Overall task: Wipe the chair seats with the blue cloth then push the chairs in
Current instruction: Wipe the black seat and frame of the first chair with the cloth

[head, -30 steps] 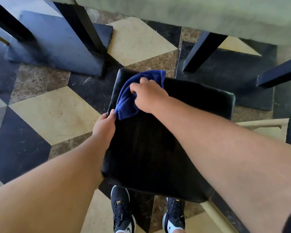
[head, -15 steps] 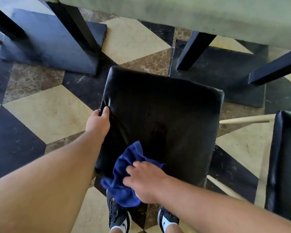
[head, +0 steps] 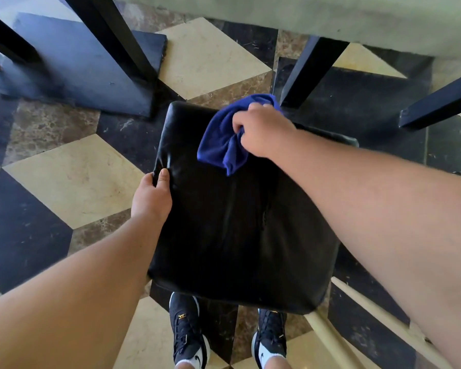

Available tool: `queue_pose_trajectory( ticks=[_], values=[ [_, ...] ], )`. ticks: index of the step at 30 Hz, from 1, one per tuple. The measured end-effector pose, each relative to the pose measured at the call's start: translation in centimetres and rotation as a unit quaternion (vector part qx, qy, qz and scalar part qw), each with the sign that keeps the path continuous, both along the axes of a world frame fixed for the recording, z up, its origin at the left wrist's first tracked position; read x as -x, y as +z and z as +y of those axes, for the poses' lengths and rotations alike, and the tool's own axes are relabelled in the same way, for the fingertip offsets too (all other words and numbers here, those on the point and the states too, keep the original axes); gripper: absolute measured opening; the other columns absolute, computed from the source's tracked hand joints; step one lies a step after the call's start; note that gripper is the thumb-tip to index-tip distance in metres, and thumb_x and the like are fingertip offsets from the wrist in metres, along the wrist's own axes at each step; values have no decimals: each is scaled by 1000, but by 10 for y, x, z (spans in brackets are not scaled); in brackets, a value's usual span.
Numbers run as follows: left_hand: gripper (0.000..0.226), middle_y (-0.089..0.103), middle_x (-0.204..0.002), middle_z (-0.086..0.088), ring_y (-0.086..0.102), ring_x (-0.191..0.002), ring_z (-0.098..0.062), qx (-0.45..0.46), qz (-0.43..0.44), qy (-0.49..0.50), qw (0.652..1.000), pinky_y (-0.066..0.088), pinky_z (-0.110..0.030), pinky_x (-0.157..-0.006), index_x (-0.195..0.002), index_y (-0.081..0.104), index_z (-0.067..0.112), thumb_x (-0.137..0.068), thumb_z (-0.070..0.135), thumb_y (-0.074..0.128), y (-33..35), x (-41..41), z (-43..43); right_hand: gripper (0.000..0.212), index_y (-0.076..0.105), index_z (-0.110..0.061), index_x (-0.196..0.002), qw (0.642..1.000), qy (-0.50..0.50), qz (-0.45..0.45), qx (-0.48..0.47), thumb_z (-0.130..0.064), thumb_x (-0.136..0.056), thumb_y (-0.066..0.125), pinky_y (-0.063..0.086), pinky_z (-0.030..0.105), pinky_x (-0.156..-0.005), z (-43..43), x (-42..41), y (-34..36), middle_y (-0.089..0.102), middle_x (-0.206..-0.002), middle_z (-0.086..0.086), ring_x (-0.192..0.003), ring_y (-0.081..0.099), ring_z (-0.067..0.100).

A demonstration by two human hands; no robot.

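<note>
A black padded chair seat (head: 232, 230) fills the middle of the view, seen from above. My right hand (head: 264, 130) is bunched around the blue cloth (head: 221, 139) and presses it on the far part of the seat, near its far edge. My left hand (head: 152, 198) grips the seat's left edge, thumb on top of the cushion. My right forearm crosses over the right side of the seat and hides it.
A pale table edge (head: 304, 20) runs along the top, with dark table legs (head: 312, 73) and a dark base slab (head: 85, 75) beneath it. The chair's cream wooden frame (head: 338, 339) shows at lower right. My two dark shoes (head: 189, 339) stand under the seat on the checkered floor.
My right hand has swept the blue cloth from the near edge of the seat up to its far edge. My left hand stays on the left edge.
</note>
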State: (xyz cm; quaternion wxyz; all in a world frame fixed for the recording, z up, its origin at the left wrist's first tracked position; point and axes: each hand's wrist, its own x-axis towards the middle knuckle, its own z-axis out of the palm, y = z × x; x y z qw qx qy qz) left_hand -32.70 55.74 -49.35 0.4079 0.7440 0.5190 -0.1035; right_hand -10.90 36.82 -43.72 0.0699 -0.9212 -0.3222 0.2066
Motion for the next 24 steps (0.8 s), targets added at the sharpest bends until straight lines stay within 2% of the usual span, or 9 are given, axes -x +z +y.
queue_pose_trajectory(
  ticks=[4,9,12,13,16,18,20,22,24],
  values=[
    [65,63,-135,-1,55,-104,-20,4,2,0,1000,43,-39,-85,-152,46,26,-103,67,38,0,-1,2,21,65,-27,-106,998,-57,4,-23,-17,-90,56,37,37,-77,-8,27,-5,57,-118,11,-111,54,37],
    [65,62,-140,-2,55,-109,-21,12,0,0,1000,42,-39,-86,-153,45,26,-103,67,38,4,-2,1,17,64,-19,-99,993,78,78,-29,-23,-84,59,46,42,-66,-58,151,3,63,-102,15,-92,63,41],
    [65,61,-140,-3,57,-112,-23,16,6,3,1000,43,-40,-87,-153,45,26,-103,67,38,4,-2,2,15,64,-18,-99,975,168,146,-10,-20,-84,60,37,41,-62,-88,206,9,61,-95,13,-85,60,40],
    [66,62,-140,-3,58,-116,-26,17,8,2,1000,44,-40,-87,-153,45,27,-102,68,38,4,-2,2,14,63,-17,-99,966,199,167,-2,-19,-86,60,39,43,-63,-95,214,10,60,-96,12,-85,60,39],
    [67,61,-140,-2,59,-119,-29,11,11,-2,1000,44,-40,-88,-154,43,26,-102,69,37,4,0,2,16,65,-18,-102,940,275,204,12,-17,-89,56,50,50,-71,-103,208,13,58,-96,9,-90,59,36],
    [65,61,-135,-2,57,-107,-26,-6,17,-11,1000,42,-41,-84,-153,42,26,-104,67,34,7,0,-2,16,67,-19,-100,935,289,206,14,-16,-87,57,48,46,-69,-101,191,14,58,-94,7,-89,59,35],
    [57,60,-136,-6,57,-103,-31,-63,28,-37,997,41,-43,-81,-151,41,28,-106,62,31,11,-1,-10,15,67,-19,-99,949,265,170,18,-19,-87,58,45,44,-67,-97,166,13,60,-99,9,-93,60,37],
    [51,50,-147,-9,59,-113,-39,-136,21,-72,988,41,-46,-80,-156,33,32,-109,53,30,14,-4,-20,15,67,-21,-100,970,213,119,14,-22,-88,58,43,42,-69,-92,132,11,60,-105,10,-98,60,37],
    [52,41,-156,-3,58,-117,-40,-181,6,-107,978,41,-46,-78,-162,20,37,-111,44,28,15,-6,-28,14,67,-23,-98,985,148,89,0,-22,-88,58,41,41,-68,-85,91,9,59,-107,11,-97,60,37]
  ],
)
